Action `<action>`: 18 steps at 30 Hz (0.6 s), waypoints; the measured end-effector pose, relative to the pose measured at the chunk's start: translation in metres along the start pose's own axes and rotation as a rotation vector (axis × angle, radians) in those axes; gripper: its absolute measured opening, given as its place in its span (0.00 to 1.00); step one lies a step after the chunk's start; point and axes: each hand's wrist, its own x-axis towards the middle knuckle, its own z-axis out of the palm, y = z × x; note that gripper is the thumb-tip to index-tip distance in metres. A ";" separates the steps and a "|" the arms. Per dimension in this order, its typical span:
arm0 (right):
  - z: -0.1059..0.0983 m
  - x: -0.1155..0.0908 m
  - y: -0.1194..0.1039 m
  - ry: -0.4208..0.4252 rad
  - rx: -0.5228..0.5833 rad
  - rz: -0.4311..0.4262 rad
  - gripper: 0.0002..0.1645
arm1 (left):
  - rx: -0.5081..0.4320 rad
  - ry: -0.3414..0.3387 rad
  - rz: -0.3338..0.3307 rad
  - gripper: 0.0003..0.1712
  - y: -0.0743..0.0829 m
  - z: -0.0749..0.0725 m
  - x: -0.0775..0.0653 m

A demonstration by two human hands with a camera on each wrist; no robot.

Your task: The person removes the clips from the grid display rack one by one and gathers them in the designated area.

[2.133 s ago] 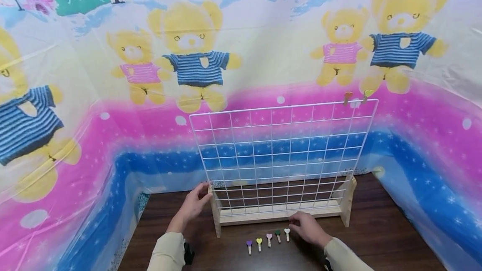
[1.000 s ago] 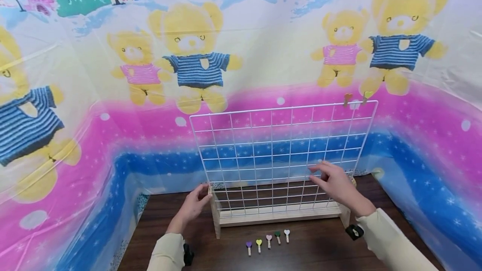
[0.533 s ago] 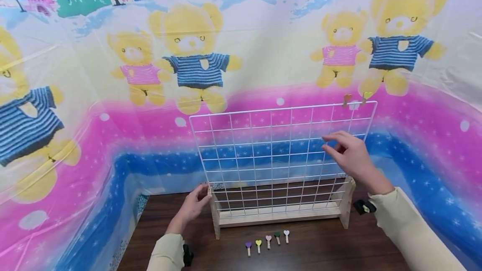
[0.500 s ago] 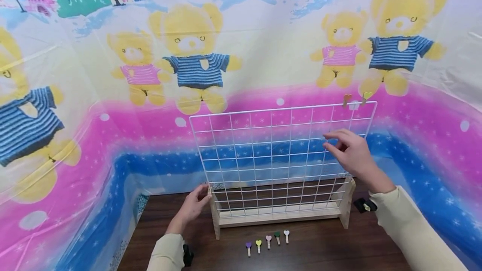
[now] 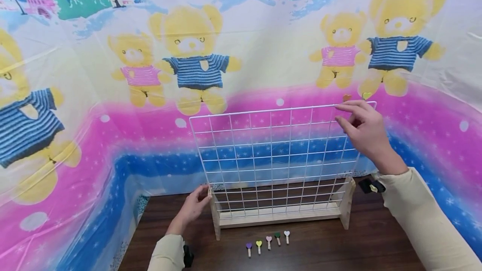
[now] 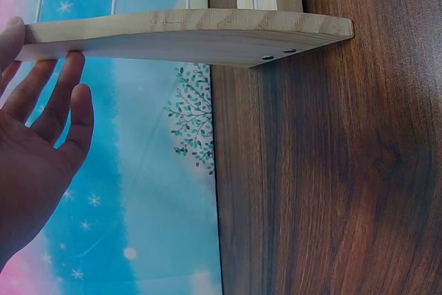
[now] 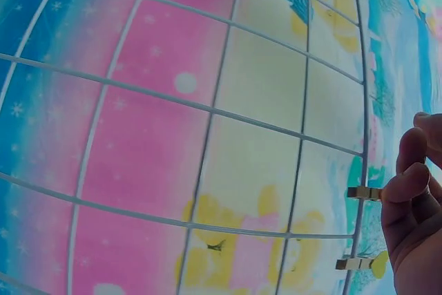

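Note:
A white wire grid (image 5: pixel 271 154) stands upright in a wooden base (image 5: pixel 280 216). My left hand (image 5: pixel 193 206) grips the top of the base's left side piece (image 6: pixel 186 36), thumb on one face and fingers on the other. Up by the grid's top rail, toward its right end, is my right hand (image 5: pixel 367 131), thumb and index finger bent toward each other. I cannot tell whether something small lies between them. Two heart clothespins sit clipped on that rail, one orange (image 5: pixel 347 98), one yellow-green (image 5: pixel 366 95); the hand partly covers them. In the right wrist view the fingers are close to a clothespin (image 7: pixel 364 193).
In front of the base, a row of heart clothespins lies on the dark wooden table (image 5: pixel 320 248): purple (image 5: pixel 249 246), yellow (image 5: pixel 259 244), pink (image 5: pixel 269 240), green (image 5: pixel 278 236) and white (image 5: pixel 287 234). A teddy-bear printed cloth (image 5: pixel 263 57) hangs behind and beside the table.
My right hand has risen from beside the clothespin row on the table, up and rightward in front of the grid, to its top rail. The left hand has stayed on the base.

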 end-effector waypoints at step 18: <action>-0.011 0.023 0.006 -0.060 0.021 0.287 0.21 | 0.003 -0.011 -0.011 0.22 0.001 0.000 -0.001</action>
